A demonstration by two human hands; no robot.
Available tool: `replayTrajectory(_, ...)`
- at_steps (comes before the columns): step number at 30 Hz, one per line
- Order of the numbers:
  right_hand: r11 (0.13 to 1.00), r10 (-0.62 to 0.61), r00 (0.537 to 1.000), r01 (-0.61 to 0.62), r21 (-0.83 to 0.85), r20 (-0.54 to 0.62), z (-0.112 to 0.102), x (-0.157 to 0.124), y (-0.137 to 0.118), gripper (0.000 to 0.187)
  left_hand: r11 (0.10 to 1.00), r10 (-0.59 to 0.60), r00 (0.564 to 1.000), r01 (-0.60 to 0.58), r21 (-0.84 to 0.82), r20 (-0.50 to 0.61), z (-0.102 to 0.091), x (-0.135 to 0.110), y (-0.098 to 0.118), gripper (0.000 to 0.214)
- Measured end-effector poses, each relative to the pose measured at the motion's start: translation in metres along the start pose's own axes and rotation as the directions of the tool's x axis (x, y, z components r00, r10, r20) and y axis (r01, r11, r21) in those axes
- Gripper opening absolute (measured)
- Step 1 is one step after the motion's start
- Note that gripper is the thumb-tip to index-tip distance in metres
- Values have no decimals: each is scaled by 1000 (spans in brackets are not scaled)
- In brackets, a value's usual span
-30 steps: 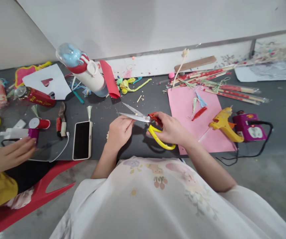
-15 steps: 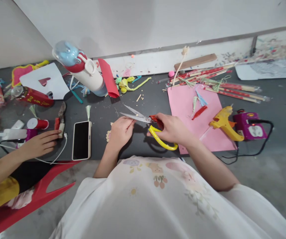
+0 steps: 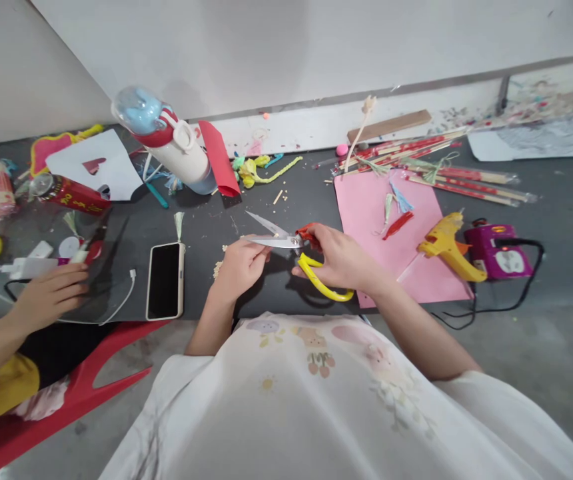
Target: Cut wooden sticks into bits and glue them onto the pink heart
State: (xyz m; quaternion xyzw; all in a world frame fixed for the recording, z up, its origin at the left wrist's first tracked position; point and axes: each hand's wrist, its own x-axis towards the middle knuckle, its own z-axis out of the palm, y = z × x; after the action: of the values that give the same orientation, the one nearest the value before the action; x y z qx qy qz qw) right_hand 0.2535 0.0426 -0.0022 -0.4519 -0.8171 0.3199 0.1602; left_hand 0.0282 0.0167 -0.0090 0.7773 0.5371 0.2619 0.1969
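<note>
Your right hand (image 3: 341, 260) grips the yellow-handled scissors (image 3: 294, 241) right in front of you, its grip spread, apparently to keep the blades (image 3: 274, 243) parted toward nine o'clock. At eight o'clock from them, your left hand (image 3: 243, 265) has its fingertips drawn together (whether they pinch anything, I cannot tell), perhaps for steadying. At three o'clock, the glue gun (image 3: 439, 240) lies partly on pink paper (image 3: 364, 227), possibly to catch drips.

even, muted light; faint soft shadows on wall (image 3: 366, 40); glints on bottle lid (image 3: 139, 110); scissors (image 3: 284, 242) fairly sharp; pliers (image 3: 98, 235) motion-blurred; wide-angle stretch at edges.
</note>
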Motion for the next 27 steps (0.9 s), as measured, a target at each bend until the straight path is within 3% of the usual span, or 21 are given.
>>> replayTrajectory(9, 996, 61, 998, -61, -66, -1, -5, -1, -2, 43, 1000, 6, 1000, -6, -19, -12, -2, 1, 2, 32)
replayTrajectory(17, 981, 186, 983, -186, -48, 3, -5, -2, -4, 41, 996, -78, 997, 76, -42, -29, -7, 4, 6, 38)
replayTrajectory(22, 978, 205, 979, -204, -42, 6, -4, -3, -4, 39, 995, -93, 996, 93, -47, 13, -10, 8, 5, 39)
replayTrajectory(27, 985, 170, 985, -170, -16, 13, -6, -4, -4, 37, 980, -92, 986, 115, -162, 138, -10, 11, 4, 38)
